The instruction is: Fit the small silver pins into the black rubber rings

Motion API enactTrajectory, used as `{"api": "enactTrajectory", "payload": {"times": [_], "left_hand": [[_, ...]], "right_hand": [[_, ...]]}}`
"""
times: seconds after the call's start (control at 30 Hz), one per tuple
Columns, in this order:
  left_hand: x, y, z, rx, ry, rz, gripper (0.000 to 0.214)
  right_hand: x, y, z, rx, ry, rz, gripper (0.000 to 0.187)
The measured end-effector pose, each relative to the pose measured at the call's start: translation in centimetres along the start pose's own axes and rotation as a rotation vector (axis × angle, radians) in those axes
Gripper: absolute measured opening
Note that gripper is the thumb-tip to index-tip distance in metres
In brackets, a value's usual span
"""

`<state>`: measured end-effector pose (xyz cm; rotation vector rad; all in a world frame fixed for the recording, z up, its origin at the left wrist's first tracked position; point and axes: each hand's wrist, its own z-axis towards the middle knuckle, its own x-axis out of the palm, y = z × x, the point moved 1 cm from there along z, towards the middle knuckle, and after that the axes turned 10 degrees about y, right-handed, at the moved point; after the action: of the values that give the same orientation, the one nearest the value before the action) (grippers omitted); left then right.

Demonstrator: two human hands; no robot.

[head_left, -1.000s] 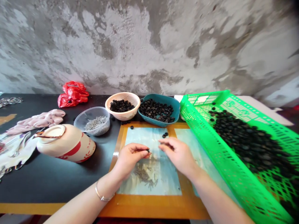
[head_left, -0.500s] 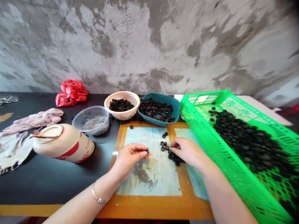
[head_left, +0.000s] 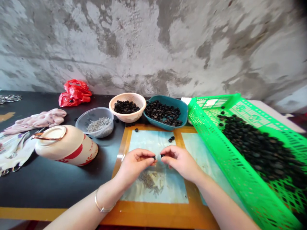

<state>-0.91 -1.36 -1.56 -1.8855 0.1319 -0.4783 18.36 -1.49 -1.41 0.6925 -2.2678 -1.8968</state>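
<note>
Above a taped pale-blue sheet (head_left: 172,191), my left hand (head_left: 135,163) pinches a small black piece (head_left: 154,157) between thumb and fingertips. Facing it, a short gap away, my right hand (head_left: 183,163) is closed on a small round black cap (head_left: 163,155). Beneath my left hand lies a loose heap of thin metal pins (head_left: 150,183). Two or so black caps (head_left: 171,139) rest on the sheet just beyond my right hand. That hand hides the part of the sheet behind it.
A clear bowl of metal pins (head_left: 94,111), a pink bowl (head_left: 141,110) and a teal basin (head_left: 184,115), both holding black caps, line the back. A green crate (head_left: 211,151) of black caps stands right. At left are a cream jug (head_left: 68,143), a pinkish cloth (head_left: 45,119) and a red bag (head_left: 75,92).
My right hand has moved left from the small pile of caps, now carrying one black cap towards my left hand. My left hand stays nearly in place with its black piece.
</note>
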Motion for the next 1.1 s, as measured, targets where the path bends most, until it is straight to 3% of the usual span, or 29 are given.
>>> {"api": "enactTrajectory", "payload": {"times": [0.1, 0.23, 0.47, 0.67, 0.87, 1.1], "left_hand": [[0.1, -0.2, -0.2, 0.016, -0.007, -0.011, 0.025], [0.3, -0.7, -0.4, 0.065, -0.011, -0.028, 0.023], [0.3, -0.7, -0.5, 0.136, -0.019, -0.049, 0.019], [0.2, -0.7, -0.6, 0.134, 0.001, -0.066, 0.019], [0.2, -0.7, -0.6, 0.137, 0.001, -0.055, 0.018], [0.2, -1.1, -0.8, 0.09, -0.006, -0.064, 0.018]], "right_hand": [[0.9, -0.4, 0.1, -0.046, -0.03, 0.144, 0.022], [1.4, -0.4, 0.1, -0.151, -0.032, 0.157, 0.021], [1.5, -0.2, -0.4, -0.153, -0.052, 0.187, 0.021], [1.6, -0.3, -0.4, -0.218, -0.14, 0.047, 0.019], [1.7, -0.2, -0.5, -0.212, -0.032, 0.113, 0.02], [1.9, -0.5, -0.9, -0.216, -0.103, 0.002, 0.022]]}}
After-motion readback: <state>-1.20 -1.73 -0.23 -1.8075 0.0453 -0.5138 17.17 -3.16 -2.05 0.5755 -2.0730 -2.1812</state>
